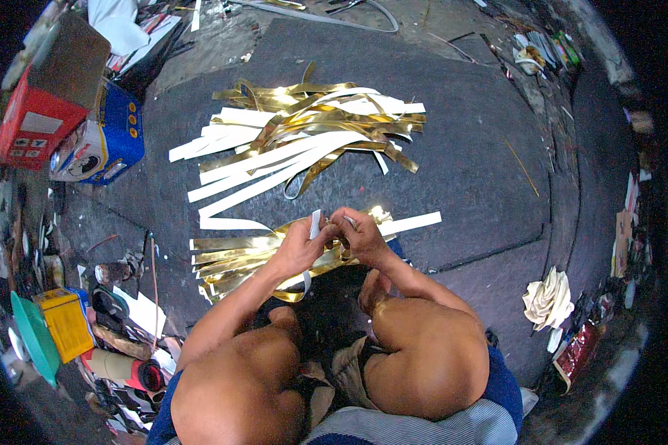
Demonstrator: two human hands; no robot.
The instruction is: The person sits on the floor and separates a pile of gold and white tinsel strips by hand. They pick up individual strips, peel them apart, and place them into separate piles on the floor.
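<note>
I sit on a dark stone floor (467,156) with my knees drawn up. My left hand (298,245) and my right hand (360,233) meet in front of me, both pinching a narrow strip (315,221) that is white on one side. The strip runs out to the right as a long white band (412,222). Under my hands lies a bundle of gold foil strips (230,259). A bigger loose heap of gold and white strips (304,133) is spread farther ahead.
A red box (41,119) and a blue carton (111,137) stand at the far left. A green dish (33,337), a yellow container (67,322) and tape rolls (126,367) crowd the lower left. A cream paper flower (548,298) lies at the right.
</note>
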